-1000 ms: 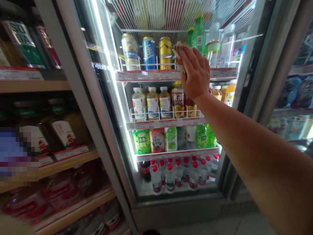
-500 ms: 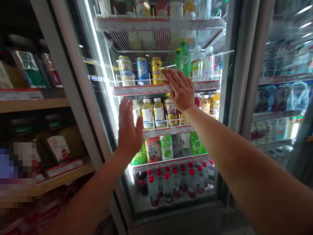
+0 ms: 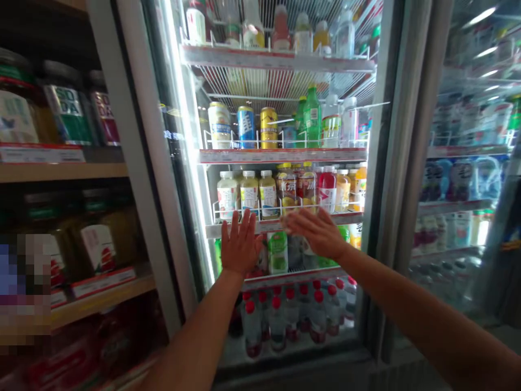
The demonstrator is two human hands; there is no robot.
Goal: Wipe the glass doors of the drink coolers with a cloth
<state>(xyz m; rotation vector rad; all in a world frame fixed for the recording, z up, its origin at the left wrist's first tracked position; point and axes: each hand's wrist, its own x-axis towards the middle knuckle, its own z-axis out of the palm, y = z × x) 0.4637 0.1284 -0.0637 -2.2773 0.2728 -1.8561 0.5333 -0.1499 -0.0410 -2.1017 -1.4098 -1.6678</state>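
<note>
In the head view, the bare left hand is raised with fingers spread apart, before the tall clear glass door of a lit drinks cooler; whether it touches cannot be told. The bare right hand is beside it, blurred, fingers outstretched; I cannot tell whether it grips anything. Behind the glass, white-capped pale plastic bottles stand above red-capped clear plastic bottles

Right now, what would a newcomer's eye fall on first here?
Probably the bright strip light down the left side of the fridge. Next come the left hand and the right hand, both raised near the middle of the view, then the red-capped bottles grouped at the fridge's bottom.
</note>
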